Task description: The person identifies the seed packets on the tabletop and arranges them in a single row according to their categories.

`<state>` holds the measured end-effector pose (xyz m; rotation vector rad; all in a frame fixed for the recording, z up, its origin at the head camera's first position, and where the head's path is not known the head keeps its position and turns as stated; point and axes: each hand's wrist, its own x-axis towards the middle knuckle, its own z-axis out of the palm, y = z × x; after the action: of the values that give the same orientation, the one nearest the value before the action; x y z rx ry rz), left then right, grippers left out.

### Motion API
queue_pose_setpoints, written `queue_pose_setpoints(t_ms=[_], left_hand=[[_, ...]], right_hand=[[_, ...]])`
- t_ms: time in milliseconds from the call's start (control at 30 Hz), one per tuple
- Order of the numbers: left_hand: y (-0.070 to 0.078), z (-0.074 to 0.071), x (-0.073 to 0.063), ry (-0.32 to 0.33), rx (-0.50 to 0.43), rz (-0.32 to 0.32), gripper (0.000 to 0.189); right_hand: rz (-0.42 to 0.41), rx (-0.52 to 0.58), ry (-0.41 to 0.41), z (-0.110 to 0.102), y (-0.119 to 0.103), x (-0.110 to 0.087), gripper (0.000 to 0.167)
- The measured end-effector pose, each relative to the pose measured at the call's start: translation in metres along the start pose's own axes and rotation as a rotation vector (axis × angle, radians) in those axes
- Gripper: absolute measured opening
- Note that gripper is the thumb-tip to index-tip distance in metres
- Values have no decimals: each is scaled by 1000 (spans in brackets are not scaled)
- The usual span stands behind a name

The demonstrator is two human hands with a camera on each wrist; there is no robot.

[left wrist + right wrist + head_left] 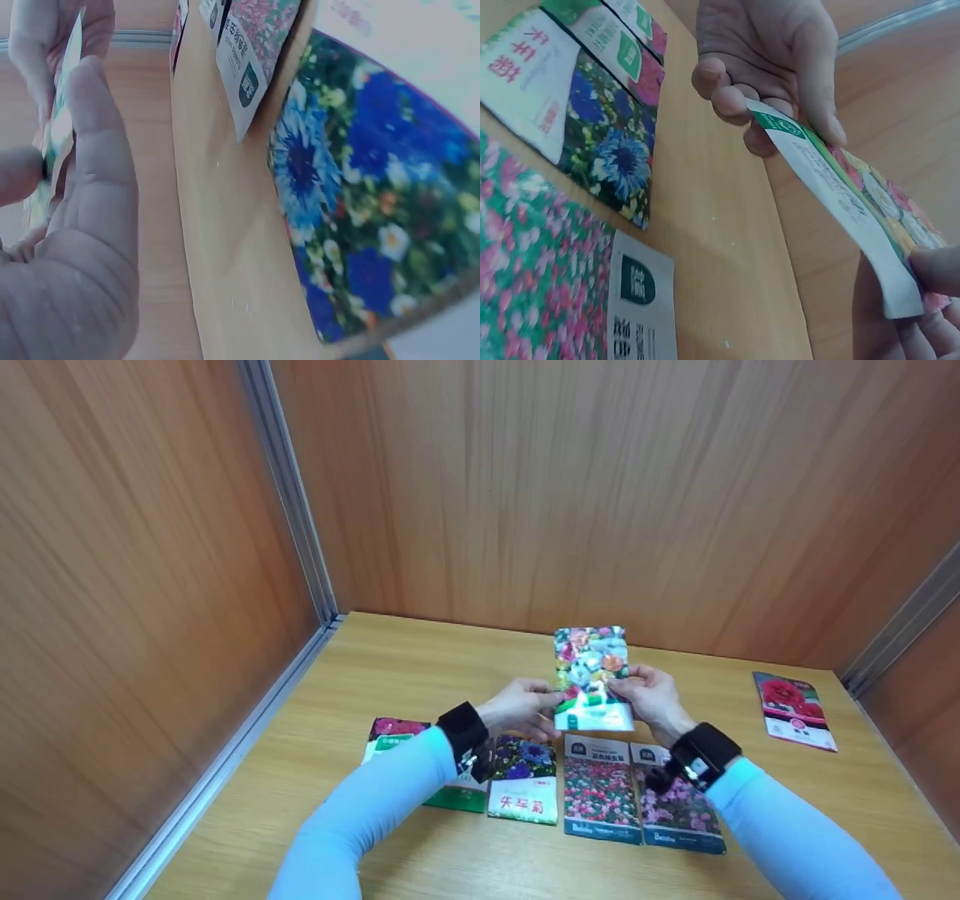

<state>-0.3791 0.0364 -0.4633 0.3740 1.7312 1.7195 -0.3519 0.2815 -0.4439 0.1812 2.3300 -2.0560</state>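
Both hands hold up a flower seed packet printed with many-coloured blooms, above the back of the table. My left hand pinches its lower left edge, thumb on the printed front. On the opposite edge, my right hand grips it with the thumb over the front and fingers behind. Seen from the left wrist, the held packet is nearly edge-on. Below the hands lie a blue cornflower packet and a packet with small pink and red flowers.
In the same row, a purple-pink flower packet lies partly under the right wrist. Pink-flowered packets with green are partly hidden by the left forearm. A red flower packet lies apart at the right. Wooden panels enclose the table.
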Motion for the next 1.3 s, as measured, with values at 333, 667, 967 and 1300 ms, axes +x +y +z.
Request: queue_pose_setpoints(t_ms=[333,667,967,1300], left_hand=[[-13,-44,-36,328,527,259,19],[-25,-93,-84,612,954,299,23],[-39,-111,-106,731,1107,255,46],[-54,-113,-113,764,1225,349,48]], right_hand=[[129,-209,43,-109,12,-45,55],[305,-403,79,-191,54,-82,58],[419,-558,63,-215,79,-98,60],[477,-754,95,-217,93,-110,71]])
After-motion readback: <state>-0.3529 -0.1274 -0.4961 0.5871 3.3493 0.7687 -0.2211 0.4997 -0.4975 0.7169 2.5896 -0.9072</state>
